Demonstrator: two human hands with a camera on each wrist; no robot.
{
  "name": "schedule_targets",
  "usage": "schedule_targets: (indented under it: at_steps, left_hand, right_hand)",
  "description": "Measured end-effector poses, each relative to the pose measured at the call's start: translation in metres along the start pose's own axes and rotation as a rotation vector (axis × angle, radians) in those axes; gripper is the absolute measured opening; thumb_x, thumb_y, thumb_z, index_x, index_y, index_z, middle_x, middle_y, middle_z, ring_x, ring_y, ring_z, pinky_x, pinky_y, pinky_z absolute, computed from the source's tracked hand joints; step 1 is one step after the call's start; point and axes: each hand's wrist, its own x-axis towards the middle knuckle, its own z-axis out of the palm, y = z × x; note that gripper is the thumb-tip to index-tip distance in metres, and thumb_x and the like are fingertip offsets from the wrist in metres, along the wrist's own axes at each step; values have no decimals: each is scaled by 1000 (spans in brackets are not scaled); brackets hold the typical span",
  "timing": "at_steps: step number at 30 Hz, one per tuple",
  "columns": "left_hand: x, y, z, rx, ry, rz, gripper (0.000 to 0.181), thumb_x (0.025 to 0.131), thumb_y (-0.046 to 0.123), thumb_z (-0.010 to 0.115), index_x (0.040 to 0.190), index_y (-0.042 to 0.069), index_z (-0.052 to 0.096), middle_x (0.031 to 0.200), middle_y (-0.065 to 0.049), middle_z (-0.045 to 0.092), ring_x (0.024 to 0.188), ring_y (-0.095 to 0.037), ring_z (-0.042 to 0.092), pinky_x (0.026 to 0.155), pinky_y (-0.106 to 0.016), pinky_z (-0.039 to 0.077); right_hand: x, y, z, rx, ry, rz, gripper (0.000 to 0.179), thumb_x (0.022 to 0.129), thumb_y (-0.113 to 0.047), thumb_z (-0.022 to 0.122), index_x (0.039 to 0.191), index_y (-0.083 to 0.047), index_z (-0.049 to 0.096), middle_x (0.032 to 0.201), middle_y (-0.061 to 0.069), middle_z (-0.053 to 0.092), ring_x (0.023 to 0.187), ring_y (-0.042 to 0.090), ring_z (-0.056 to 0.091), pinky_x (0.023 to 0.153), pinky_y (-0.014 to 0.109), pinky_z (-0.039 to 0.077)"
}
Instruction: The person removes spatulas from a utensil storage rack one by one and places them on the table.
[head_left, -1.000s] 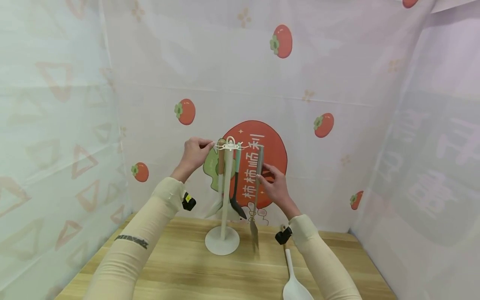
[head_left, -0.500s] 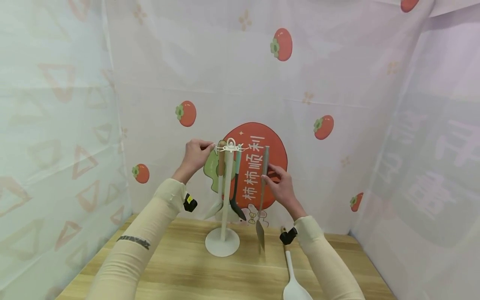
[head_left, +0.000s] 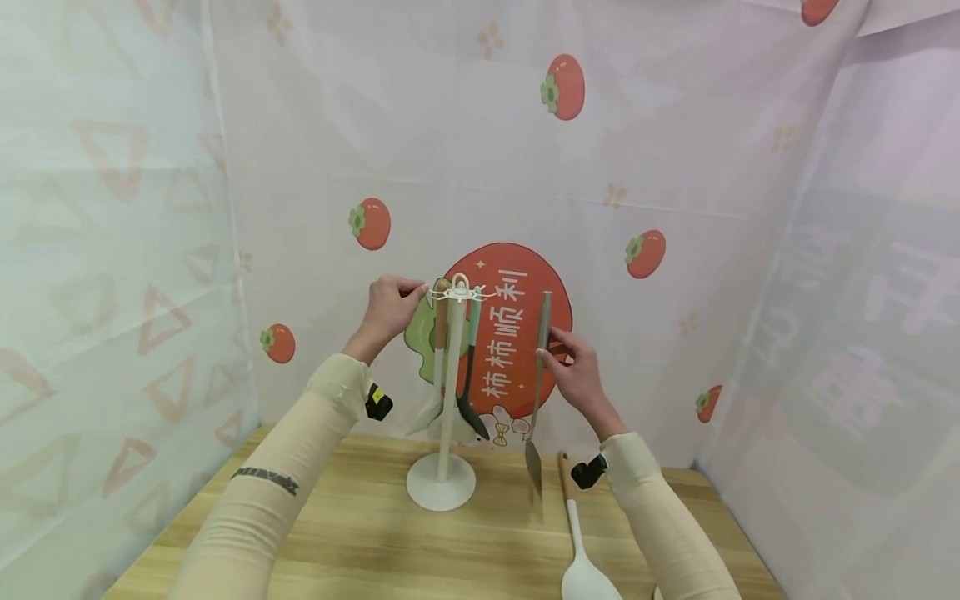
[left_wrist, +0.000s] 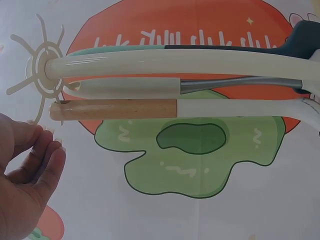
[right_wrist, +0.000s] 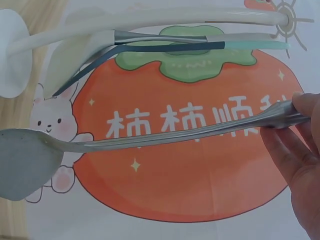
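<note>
A white utensil stand [head_left: 452, 375] rises from a round base on the table. My left hand [head_left: 393, 310] pinches one of the hooks [left_wrist: 40, 111] of its top ring between thumb and fingertips. Hanging from the ring are a wood-handled white utensil [left_wrist: 115, 109], a cream-handled utensil [left_wrist: 135, 88] with a metal shank and a teal-handled dark utensil [head_left: 469, 375]. Right of the stand, my right hand [head_left: 579, 373] grips the handle of a metal spatula [right_wrist: 165, 140]. The spatula hangs almost upright, blade down, apart from the stand.
On the wooden table [head_left: 345, 525] lies a white spatula-like utensil [head_left: 588, 579] with a wooden handle, below the right forearm. A persimmon-printed cloth [head_left: 675, 333] stands close behind the stand, with more cloth at both sides.
My right hand has moved to the right with the metal spatula, widening its gap from the stand. My left hand keeps its place at the hook.
</note>
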Motion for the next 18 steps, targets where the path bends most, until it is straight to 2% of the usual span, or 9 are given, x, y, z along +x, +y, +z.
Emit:
schedule_targets:
  at_steps: [11, 18]
  left_hand:
    - [0, -1, 0, -8, -12, -8, 26, 101, 14, 63, 115, -5, 75, 102, -23, 76, 84, -31, 68, 72, -36, 52]
    - [-1, 0, 0, -7, -14, -10, 27, 102, 15, 63, 115, -5, 75, 102, -23, 75, 81, -29, 66, 69, -34, 50]
  right_hand:
    - [-2, 8, -25, 49, 63, 56, 43, 94, 3, 69, 135, 11, 59, 113, 32, 64, 95, 47, 65, 72, 21, 59]
    - [-5, 17, -48, 48, 130, 60, 43, 91, 7, 70, 132, 13, 61, 111, 33, 65, 87, 32, 66, 69, 26, 61]
